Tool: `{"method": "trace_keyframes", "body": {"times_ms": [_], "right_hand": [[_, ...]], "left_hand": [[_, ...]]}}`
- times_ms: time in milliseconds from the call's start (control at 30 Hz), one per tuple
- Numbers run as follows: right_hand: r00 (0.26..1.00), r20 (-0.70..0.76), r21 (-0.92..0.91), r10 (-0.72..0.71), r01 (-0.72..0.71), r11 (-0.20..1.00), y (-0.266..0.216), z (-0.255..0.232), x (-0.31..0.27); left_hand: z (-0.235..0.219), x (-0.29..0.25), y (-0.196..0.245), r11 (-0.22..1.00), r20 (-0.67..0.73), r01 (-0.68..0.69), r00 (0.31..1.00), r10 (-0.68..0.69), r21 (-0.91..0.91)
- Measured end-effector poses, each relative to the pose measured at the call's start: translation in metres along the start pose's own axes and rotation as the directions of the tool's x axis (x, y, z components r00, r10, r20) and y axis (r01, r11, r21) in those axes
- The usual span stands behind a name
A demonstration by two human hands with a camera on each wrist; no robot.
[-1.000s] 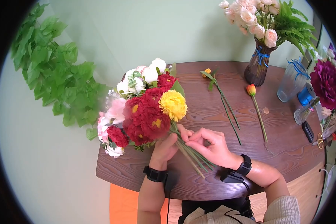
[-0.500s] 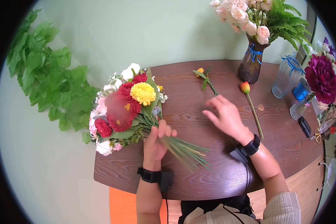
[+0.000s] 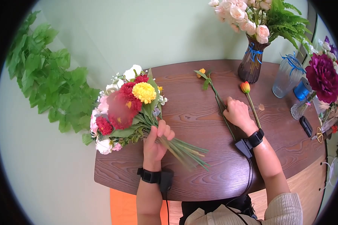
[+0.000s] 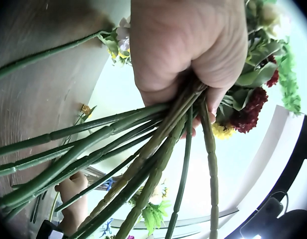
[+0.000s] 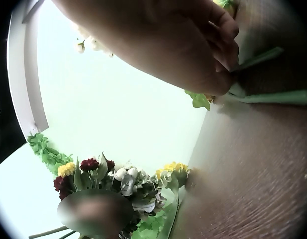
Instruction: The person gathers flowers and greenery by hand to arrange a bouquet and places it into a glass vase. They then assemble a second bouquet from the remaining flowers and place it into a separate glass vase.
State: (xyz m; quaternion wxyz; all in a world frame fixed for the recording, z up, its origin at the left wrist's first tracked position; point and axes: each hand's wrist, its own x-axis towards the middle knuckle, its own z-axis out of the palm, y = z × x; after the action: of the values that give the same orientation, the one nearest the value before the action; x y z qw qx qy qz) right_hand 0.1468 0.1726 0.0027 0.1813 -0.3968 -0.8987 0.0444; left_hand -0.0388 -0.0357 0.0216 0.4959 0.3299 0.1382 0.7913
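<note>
In the head view my left hand point(image 3: 156, 147) grips the gathered stems of a mixed bouquet point(image 3: 124, 107) of red, yellow, white and pink flowers. Long green stems point(image 4: 152, 174) fan out below the palm in the left wrist view. My right hand point(image 3: 237, 113) is low over the table, its fingertips pinching a green stem point(image 5: 273, 97) in the right wrist view. That stem belongs to a small orange-yellow flower point(image 3: 202, 71) lying on the table. Just right of this hand lies an orange tulip point(image 3: 245, 87), its lower stem partly behind the wrist.
A dark vase point(image 3: 251, 63) of pale pink roses stands at the back right of the wooden table point(image 3: 191, 116). Beside it are a clear glass vase point(image 3: 283, 80), a blue ribbon spool point(image 3: 302, 89) and gold-handled scissors point(image 3: 319, 135). Leafy garland point(image 3: 52, 75) hangs on the left wall.
My right hand left the bouquet stems, moved right and came down on the small flower's stem. The bouquet shifted left and lower in my left hand, then stayed nearly still.
</note>
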Motion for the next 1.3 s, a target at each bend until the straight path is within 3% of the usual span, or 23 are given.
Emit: {"method": "trace_keyframes", "body": {"times_ms": [67,133,167,233,467,567,633,767,800,867,967,1100,1300], "right_hand": [[0.999,0.038,0.028,0.031,-0.032,0.999,-0.002,-0.005,0.0],[0.999,0.018,0.238,0.041,-0.045,0.97,-0.008,-0.012,-0.001],[0.999,0.02,0.238,0.04,-0.044,0.97,-0.011,-0.015,0.0],[0.994,-0.106,0.452,-0.014,0.061,0.89,-0.018,-0.02,0.002],[0.985,-0.169,0.538,-0.03,0.118,0.835,-0.028,-0.021,0.0],[0.991,-0.132,0.625,-0.034,0.11,0.773,-0.037,-0.023,-0.005],[0.996,-0.01,0.69,-0.088,0.07,0.72,-0.049,-0.029,-0.012],[0.981,0.11,0.849,-0.162,-0.008,0.529,-0.067,-0.027,-0.021],[0.972,0.139,0.862,-0.188,-0.025,0.506,-0.07,-0.027,-0.024],[0.962,0.169,0.875,-0.215,-0.046,0.482,-0.078,-0.033,-0.029],[0.944,0.204,0.881,-0.259,-0.062,0.468,-0.086,-0.036,-0.034],[0.937,0.141,0.903,-0.32,0.011,0.43,-0.091,-0.034,-0.041],[0.897,0.047,0.834,-0.439,0.207,0.512,-0.094,-0.029,-0.047]], "left_hand": [[-0.001,0.0,0.0,1.0,-0.015,-0.004,1.0,0.004,-0.014],[-0.002,0.001,0.0,1.0,-0.009,-0.004,1.0,0.003,-0.025],[-0.002,0.001,0.0,0.999,-0.005,-0.003,1.0,0.002,-0.035],[0.001,0.001,0.001,1.0,-0.046,-0.002,0.999,0.001,-0.007],[0.004,0.001,0.002,0.999,-0.11,0.013,0.994,-0.009,0.032],[-0.001,0.001,0.0,1.0,-0.031,-0.01,0.999,0.01,-0.025],[-0.002,0.001,0.0,1.0,-0.028,-0.009,1.0,0.009,-0.03],[-0.002,0.001,0.002,0.994,-0.01,-0.036,0.999,0.035,-0.098],[-0.002,0.0,0.003,0.995,-0.013,-0.039,0.999,0.038,-0.091],[-0.002,-0.001,0.006,0.967,0.037,-0.054,0.997,0.065,-0.25],[-0.009,-0.004,0.01,0.961,0.032,-0.058,0.997,0.069,-0.269],[-0.007,-0.004,0.013,0.942,0.034,-0.078,0.995,0.094,-0.328],[-0.009,-0.006,0.015,0.937,0.097,-0.042,0.992,0.081,-0.346]]}}
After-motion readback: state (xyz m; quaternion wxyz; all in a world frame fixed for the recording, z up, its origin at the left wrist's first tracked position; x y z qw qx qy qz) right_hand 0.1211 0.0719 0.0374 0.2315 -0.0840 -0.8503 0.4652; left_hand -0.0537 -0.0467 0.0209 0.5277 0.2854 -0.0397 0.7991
